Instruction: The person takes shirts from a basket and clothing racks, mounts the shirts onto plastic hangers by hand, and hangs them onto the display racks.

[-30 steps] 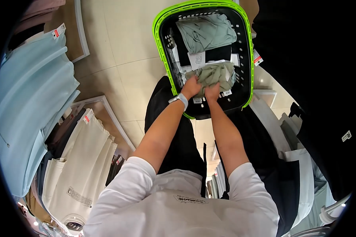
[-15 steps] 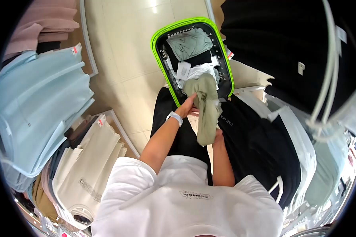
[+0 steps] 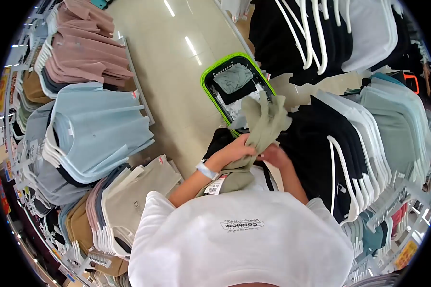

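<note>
- Overlapping the basket's [image 3: 225, 59] near right corner from our view, the olive garment [image 3: 263, 122] could, we judge, snag that rim if its loose end dips.
- We see the left hand [image 3: 235, 150] palm inward, fingers curled closed around the cloth.
- The right hand [image 3: 276, 155] blurs alongside; we cannot tell its fingers' grip.

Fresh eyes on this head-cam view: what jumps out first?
Probably the basket with its bright green rim, just above the middle of the view. Next, the olive garment bunched in the left hand, near the centre, covering part of the basket from view. Then the light blue shirts hanging at left.
</note>
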`<state>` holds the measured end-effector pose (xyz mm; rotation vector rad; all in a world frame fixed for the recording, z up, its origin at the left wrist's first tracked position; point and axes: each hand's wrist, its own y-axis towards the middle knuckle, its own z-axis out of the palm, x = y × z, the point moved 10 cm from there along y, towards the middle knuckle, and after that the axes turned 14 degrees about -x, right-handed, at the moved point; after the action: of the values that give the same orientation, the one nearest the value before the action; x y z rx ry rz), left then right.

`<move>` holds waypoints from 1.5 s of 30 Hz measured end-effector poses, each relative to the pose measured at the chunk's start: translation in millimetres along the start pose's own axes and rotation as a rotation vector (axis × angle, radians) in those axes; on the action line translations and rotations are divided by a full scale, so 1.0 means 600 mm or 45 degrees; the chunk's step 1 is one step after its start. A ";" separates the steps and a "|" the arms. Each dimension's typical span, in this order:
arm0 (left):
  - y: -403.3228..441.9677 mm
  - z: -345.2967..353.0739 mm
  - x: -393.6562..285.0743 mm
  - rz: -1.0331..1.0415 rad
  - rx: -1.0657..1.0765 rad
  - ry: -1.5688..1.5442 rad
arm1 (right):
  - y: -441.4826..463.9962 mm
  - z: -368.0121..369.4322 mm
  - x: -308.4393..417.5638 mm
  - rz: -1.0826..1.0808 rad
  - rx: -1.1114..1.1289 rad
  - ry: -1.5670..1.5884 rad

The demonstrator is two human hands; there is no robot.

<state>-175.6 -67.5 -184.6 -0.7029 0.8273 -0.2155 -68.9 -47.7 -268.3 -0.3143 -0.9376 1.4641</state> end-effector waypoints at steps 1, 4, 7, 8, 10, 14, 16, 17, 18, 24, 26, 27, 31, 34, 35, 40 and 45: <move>-0.032 0.015 -0.020 0.153 0.112 0.260 | 0.004 0.013 0.030 -0.088 0.195 0.307; -0.114 0.030 -0.041 0.301 0.267 0.525 | -0.010 0.065 0.143 -0.456 0.077 0.557; -0.139 -0.021 -0.028 0.331 0.258 0.773 | -0.007 0.103 0.205 -0.696 0.171 0.660; -0.143 -0.041 -0.030 0.333 0.267 0.789 | 0.006 0.111 0.203 -0.675 0.104 0.588; -0.145 -0.079 -0.038 0.267 0.265 0.954 | 0.015 0.142 0.195 -0.675 0.030 0.530; -0.172 -0.101 -0.131 0.509 0.343 1.094 | -0.015 0.300 0.191 -0.682 0.078 0.442; -0.187 -0.134 -0.214 0.625 0.119 0.771 | -0.018 0.356 0.203 -0.768 0.018 0.422; -0.189 -0.174 -0.232 0.590 -0.013 0.547 | -0.020 0.388 0.205 -0.770 0.015 0.415; -0.195 -0.186 -0.255 0.596 -0.010 0.540 | -0.021 0.391 0.211 -0.860 -0.284 0.237; -0.293 -0.261 -0.459 0.949 -0.203 0.251 | -0.023 0.604 0.233 -1.481 -0.157 -1.023; -0.301 -0.263 -0.481 0.816 -0.138 0.152 | -0.020 0.687 0.192 -1.675 0.101 -1.551; -0.301 -0.286 -0.491 0.819 -0.293 0.373 | -0.012 0.714 0.191 -1.672 0.109 -1.548; -0.292 -0.316 -0.543 0.661 -0.386 0.367 | 0.038 0.794 0.162 -1.632 0.257 -1.687; -0.251 -0.336 -0.545 0.531 -0.248 0.408 | 0.061 0.814 0.165 -1.681 0.165 -1.820; -0.242 -0.332 -0.553 0.560 -0.143 0.395 | 0.068 0.815 0.177 -1.687 0.120 -1.780; -0.195 -0.377 -0.609 0.692 -0.307 0.232 | 0.127 0.811 0.235 -1.611 0.122 -1.517; -0.137 -0.397 -0.680 0.817 -0.507 0.760 | 0.252 0.770 0.307 -0.866 -0.040 -0.250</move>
<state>-617.2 -67.9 1.8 -0.7115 1.6517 0.3495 -525.7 -17.9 -21.4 0.1293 -1.0887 0.8604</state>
